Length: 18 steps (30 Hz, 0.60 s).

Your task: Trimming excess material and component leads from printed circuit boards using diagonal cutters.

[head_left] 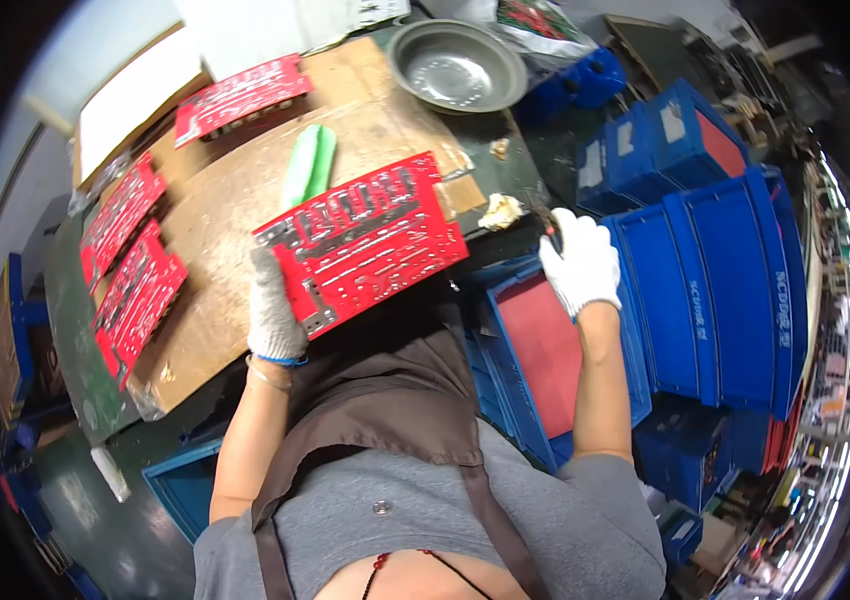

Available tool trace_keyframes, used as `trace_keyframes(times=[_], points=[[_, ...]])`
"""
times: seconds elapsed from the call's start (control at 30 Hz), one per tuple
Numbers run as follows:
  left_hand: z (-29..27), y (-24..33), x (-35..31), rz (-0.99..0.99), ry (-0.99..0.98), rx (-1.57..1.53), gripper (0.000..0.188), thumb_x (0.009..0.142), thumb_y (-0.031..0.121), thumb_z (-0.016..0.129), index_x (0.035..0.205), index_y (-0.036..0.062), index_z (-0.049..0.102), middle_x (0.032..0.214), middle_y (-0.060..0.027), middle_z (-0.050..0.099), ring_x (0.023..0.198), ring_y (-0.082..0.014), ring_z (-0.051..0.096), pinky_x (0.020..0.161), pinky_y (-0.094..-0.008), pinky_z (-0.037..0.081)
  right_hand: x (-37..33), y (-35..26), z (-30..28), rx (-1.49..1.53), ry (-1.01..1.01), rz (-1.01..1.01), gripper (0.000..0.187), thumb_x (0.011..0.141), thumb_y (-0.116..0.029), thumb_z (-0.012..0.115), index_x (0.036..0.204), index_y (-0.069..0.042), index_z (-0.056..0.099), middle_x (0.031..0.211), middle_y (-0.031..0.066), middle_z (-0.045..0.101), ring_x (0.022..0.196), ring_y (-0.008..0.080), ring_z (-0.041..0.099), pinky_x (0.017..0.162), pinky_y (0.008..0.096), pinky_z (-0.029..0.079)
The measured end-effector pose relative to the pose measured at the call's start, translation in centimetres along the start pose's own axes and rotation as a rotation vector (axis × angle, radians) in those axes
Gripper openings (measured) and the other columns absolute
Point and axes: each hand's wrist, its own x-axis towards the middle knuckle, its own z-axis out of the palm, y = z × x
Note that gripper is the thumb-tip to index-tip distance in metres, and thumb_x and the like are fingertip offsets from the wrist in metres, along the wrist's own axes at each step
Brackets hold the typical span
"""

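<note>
My left hand [271, 310], in a white glove, holds a large red circuit board [365, 240] by its lower left edge, tilted over the cardboard-covered bench [225, 200]. Over at the bench's right edge, my white-gloved right hand [581, 266] is closed around a small dark tool [548, 222]. A small pale lump [501, 211] lies on the bench just left of that hand.
Three more red circuit boards [135, 295] [120, 215] [242, 97] lie along the bench's left and far side. A green brush [311, 163] rests mid-bench, and a metal bowl [457, 66] sits at the far edge. Blue plastic bins [715, 280] stand stacked to the right, one [545, 350] below my right arm.
</note>
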Motion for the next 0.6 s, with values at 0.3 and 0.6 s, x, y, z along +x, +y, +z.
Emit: trace_keyframes(times=[0.3, 0.6], points=[[0.1, -0.2, 0.1, -0.031, 0.015, -0.008, 0.075, 0.098, 0.064, 0.056, 0.142, 0.0036, 0.053, 0.132, -0.0164, 0.066, 0.113, -0.0291, 0.070, 0.095, -0.0474, 0.060, -0.2, -1.2, -0.8, 0.704, -0.267, 0.032, 0.037, 0.093, -0.018, 0.070, 0.126, -0.003, 0.062, 0.098, 0.0101, 0.070, 0.091, 0.0174, 0.067, 0.086, 0.0325, 0.053], [0.4, 0.3, 0.3, -0.046, -0.056, -0.058, 0.078, 0.097, 0.064, 0.057, 0.143, 0.0023, 0.052, 0.134, -0.0163, 0.065, 0.115, -0.0284, 0.069, 0.096, -0.0458, 0.060, -0.3, -7.9, -4.0, 0.814, -0.257, -0.468, 0.045, 0.082, -0.013, 0.077, 0.124, -0.006, 0.061, 0.107, 0.0121, 0.061, 0.095, 0.0238, 0.064, 0.086, 0.0352, 0.053]])
